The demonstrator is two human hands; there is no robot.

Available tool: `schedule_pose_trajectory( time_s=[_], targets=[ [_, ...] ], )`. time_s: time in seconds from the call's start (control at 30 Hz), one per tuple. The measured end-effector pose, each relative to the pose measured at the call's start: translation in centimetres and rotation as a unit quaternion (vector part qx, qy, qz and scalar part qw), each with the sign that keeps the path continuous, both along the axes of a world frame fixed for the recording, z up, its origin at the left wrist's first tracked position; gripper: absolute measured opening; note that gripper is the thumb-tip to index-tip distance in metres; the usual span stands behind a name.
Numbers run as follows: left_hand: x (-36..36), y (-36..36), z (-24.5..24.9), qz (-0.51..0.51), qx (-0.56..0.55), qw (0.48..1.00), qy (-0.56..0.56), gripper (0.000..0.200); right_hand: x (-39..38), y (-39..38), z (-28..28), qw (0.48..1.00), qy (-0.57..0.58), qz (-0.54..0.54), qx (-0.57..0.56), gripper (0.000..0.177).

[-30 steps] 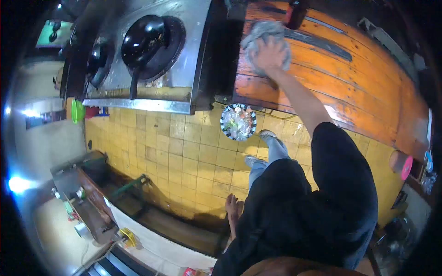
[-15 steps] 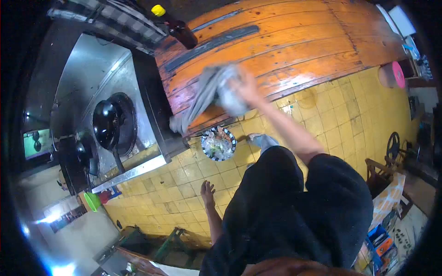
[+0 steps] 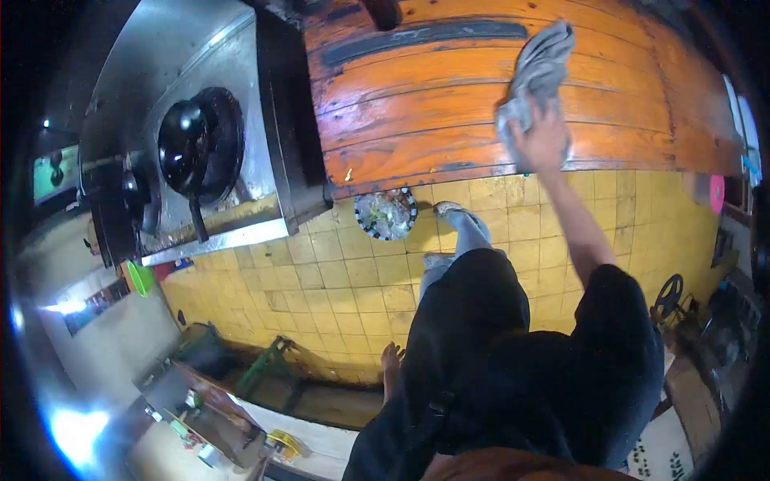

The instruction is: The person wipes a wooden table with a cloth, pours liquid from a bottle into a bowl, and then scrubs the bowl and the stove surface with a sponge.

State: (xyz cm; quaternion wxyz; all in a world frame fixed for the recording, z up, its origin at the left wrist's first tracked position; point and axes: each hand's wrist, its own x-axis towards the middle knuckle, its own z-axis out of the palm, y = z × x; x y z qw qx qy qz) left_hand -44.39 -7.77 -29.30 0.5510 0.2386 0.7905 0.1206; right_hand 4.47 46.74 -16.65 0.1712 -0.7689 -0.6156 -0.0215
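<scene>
My right hand presses a crumpled grey cloth onto the orange wooden tabletop, near its front edge. One end of the cloth trails away toward the back of the boards. Beside my leg hangs my left hand, low over the yellow tiles, holding nothing, its fingers apart. A few small crumbs lie at the table's front left corner. Just below that edge, on the floor, stands a basin with a black-and-white rim, holding scraps and plastic.
A stove with a black wok adjoins the table at left. Part of a dark bottle shows at the back. A green basin sits past the stove, and a pink-rimmed bucket at far right. My feet are beside the scrap basin.
My right hand has swept the cloth rightward along the tabletop, away from the stove end. My left hand has dropped closer to my body. The camera view has shifted.
</scene>
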Motion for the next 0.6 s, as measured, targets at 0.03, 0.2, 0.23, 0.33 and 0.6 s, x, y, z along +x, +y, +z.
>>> schedule_pose_trajectory(
  time_s=[0.03, 0.2, 0.23, 0.33, 0.6],
  targets=[
    [0.8, 0.9, 0.0, 0.014, 0.011, 1.000, 0.001, 0.049, -3.9, -0.5, 0.6, 0.999, -0.005, 0.032, -0.026, 0.059],
    [4.8, 12.2, 3.4, 0.289, -0.011, 0.955, -0.068, 0.048, -18.8, -1.7, 0.0, 0.979, 0.043, 0.196, -0.039, 0.055],
    [4.7, 12.9, 3.6, 0.265, 0.033, 0.961, -0.068, 0.049, -21.1, -2.1, -0.1, 0.972, 0.062, 0.223, -0.030, 0.054],
    [4.6, 15.4, 5.0, 0.240, 0.094, 0.965, -0.048, 0.049, -26.7, -3.2, -2.2, 0.950, 0.092, 0.299, -0.006, 0.053],
    [3.7, 8.2, 0.0, 0.383, 0.038, 0.919, -0.091, 0.039, -32.1, -0.2, -1.0, 0.857, 0.329, 0.393, 0.047, 0.048]
  ],
)
